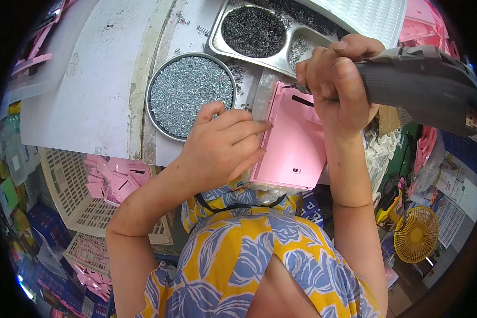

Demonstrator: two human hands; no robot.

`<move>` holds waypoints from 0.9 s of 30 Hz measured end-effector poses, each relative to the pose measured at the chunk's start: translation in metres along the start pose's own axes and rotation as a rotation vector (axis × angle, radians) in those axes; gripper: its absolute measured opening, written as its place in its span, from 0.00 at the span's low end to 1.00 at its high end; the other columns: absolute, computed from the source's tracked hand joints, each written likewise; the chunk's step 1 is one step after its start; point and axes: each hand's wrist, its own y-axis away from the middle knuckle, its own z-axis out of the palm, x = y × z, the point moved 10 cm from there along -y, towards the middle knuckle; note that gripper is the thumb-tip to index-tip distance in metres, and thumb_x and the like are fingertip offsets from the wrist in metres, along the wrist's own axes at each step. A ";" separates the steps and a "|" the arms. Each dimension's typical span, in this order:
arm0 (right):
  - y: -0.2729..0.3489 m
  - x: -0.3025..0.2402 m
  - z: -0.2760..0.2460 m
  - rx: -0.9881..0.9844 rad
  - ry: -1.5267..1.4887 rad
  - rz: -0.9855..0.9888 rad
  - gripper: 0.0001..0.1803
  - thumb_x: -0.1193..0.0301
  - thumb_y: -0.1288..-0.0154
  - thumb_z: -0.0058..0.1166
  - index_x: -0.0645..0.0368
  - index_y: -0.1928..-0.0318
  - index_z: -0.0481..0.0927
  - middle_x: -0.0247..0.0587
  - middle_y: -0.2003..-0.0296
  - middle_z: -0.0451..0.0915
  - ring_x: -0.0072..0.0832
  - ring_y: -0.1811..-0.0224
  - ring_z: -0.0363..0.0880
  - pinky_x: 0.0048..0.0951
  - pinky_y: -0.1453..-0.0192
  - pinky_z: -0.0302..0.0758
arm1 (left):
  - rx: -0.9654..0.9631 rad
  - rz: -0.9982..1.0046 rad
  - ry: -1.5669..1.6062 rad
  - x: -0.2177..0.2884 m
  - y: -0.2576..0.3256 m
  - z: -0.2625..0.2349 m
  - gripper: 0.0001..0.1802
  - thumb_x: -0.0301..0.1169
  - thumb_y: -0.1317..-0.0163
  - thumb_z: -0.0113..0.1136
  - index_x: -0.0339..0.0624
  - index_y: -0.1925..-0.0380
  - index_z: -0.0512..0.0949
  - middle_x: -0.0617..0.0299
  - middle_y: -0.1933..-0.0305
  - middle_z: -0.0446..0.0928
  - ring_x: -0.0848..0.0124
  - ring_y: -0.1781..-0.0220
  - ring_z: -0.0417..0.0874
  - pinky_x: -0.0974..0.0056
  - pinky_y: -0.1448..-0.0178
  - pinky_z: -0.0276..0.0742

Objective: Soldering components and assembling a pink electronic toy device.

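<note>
A pink panel (294, 140) lies lengthwise away from the worker (225, 254), left hand (228, 143) touching its left edge, grip unclear, right hand (336, 82) clenched around a power screwdriver (413, 82) aimed at the far-left corner.

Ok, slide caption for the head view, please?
Right hand holds a dark grey cylindrical driver at the upper-left corner of a pink plastic panel; the left hand touches its left edge.
</note>
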 end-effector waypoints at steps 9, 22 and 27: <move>-0.003 0.004 0.015 -0.031 0.065 0.004 0.09 0.74 0.28 0.56 0.58 0.58 0.68 0.35 0.80 0.67 0.21 0.83 0.63 0.30 0.75 0.68 | -0.012 0.009 -0.121 0.003 0.000 0.001 0.06 0.37 0.45 0.69 0.51 0.72 0.83 0.71 0.48 0.85 0.75 0.53 0.80 0.54 0.43 0.61; -0.004 -0.025 0.008 0.073 -0.137 0.008 0.20 0.61 0.24 0.53 0.51 0.37 0.73 0.25 0.80 0.67 0.20 0.77 0.64 0.28 0.71 0.68 | 0.107 -0.113 0.026 -0.008 -0.005 -0.007 0.10 0.32 0.47 0.73 0.49 0.73 0.78 0.70 0.58 0.83 0.69 0.58 0.80 0.55 0.49 0.58; 0.019 -0.054 0.048 -0.124 -0.125 0.053 0.19 0.54 0.22 0.53 0.47 0.40 0.70 0.21 0.79 0.70 0.16 0.80 0.66 0.24 0.73 0.71 | 0.193 -0.162 0.082 -0.003 -0.005 -0.013 0.09 0.29 0.47 0.73 0.49 0.68 0.82 0.69 0.62 0.84 0.69 0.61 0.81 0.56 0.49 0.59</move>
